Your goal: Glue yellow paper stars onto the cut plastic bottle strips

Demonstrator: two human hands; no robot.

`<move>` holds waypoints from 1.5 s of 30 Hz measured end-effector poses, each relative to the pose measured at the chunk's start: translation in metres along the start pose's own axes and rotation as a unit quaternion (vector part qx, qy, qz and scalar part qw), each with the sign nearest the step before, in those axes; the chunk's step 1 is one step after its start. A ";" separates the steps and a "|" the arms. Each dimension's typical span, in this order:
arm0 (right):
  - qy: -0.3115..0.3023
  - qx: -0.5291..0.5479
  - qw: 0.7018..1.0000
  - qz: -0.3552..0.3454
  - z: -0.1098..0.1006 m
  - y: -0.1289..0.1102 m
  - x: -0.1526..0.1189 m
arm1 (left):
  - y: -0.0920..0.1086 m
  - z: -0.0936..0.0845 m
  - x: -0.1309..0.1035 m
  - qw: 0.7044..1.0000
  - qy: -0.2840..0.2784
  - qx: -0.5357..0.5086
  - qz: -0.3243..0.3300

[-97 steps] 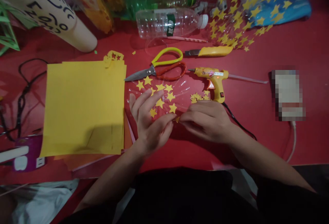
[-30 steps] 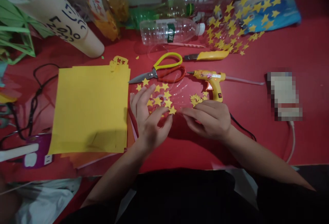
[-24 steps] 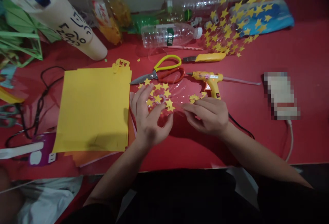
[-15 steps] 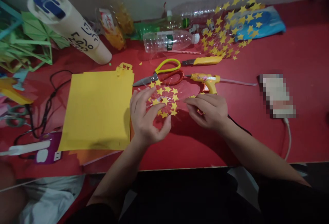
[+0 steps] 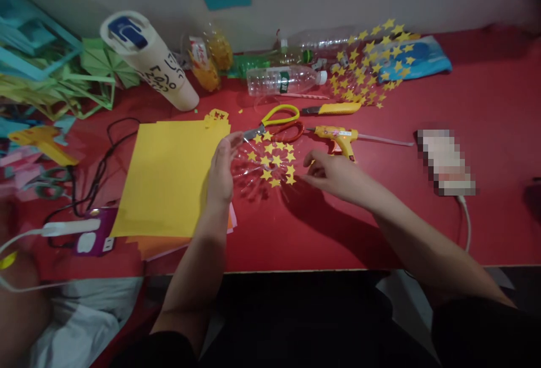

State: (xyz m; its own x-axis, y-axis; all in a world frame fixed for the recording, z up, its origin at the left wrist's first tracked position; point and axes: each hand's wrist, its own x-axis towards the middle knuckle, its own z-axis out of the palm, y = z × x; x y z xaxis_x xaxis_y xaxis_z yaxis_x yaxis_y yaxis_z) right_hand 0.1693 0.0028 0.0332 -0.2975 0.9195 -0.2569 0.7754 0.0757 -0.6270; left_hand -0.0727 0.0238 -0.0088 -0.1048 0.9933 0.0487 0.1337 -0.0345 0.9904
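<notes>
A clear plastic piece with thin spread strips [image 5: 253, 179] bears several yellow paper stars [image 5: 276, 160] and stands on the red table. Along its left side is my left hand [image 5: 221, 169], upright with extended fingers and nothing visible in it. My right hand [image 5: 333, 173] is just right of the stars, fingers bent and thumb near the index; whether something small is between them cannot be made out. Behind it lies a yellow glue gun [image 5: 338, 134] with a clear stick. Scissors [image 5: 281, 117] with yellow and red handles lie behind the stars.
Yellow paper sheets [image 5: 173, 176] lie at the left, a white tumbler [image 5: 152, 66] behind them. Plastic bottles [image 5: 287, 80], a yellow cutter [image 5: 338, 109] and a second star-covered piece [image 5: 367, 69] are at the back. A phone [image 5: 446, 162] with a cable lies right.
My left hand has moved back from over the stars to their left side and straightened its fingers. My right hand has turned slightly beside them. The camera view has shifted.
</notes>
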 end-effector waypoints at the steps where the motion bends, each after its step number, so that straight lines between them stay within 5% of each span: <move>1: 0.012 0.010 1.000 -0.006 0.003 0.002 0.002 | 0.000 0.001 0.000 1.000 -0.003 0.000 -0.006; 9: 0.085 0.057 0.993 -0.052 0.004 0.012 0.026 | 0.018 0.003 -0.004 0.999 -0.003 0.038 -0.014; 15: 0.112 -0.001 0.991 -0.073 0.000 0.008 0.052 | 0.023 0.002 -0.007 0.979 0.047 0.186 0.074; 23: 0.113 -0.008 0.990 -0.086 0.002 0.009 0.066 | 0.023 0.005 -0.009 0.967 0.107 0.184 0.141; 31: 0.155 0.042 0.979 -0.125 -0.012 0.023 0.046 | 0.022 0.001 -0.006 0.965 0.109 0.176 0.159; 34: 0.182 -0.039 0.977 -0.104 -0.018 0.039 0.025 | 0.026 0.001 -0.007 0.964 0.117 0.170 0.168; 38: 0.128 -0.162 0.967 -0.150 -0.009 0.062 0.004 | 0.040 0.006 -0.013 0.954 0.143 0.155 0.215; 45: 0.146 -0.192 0.954 -0.176 0.011 0.078 -0.001 | 0.059 0.020 -0.028 0.946 0.102 0.162 0.263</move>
State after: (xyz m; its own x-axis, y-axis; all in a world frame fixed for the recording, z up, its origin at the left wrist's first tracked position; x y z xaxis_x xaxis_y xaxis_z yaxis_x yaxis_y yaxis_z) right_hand 0.2236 0.0036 -0.0234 -0.4533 0.8748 0.1710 0.8195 0.4845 -0.3061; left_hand -0.0423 -0.0037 0.0460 -0.1228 0.8056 0.5796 0.5109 -0.4494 0.7329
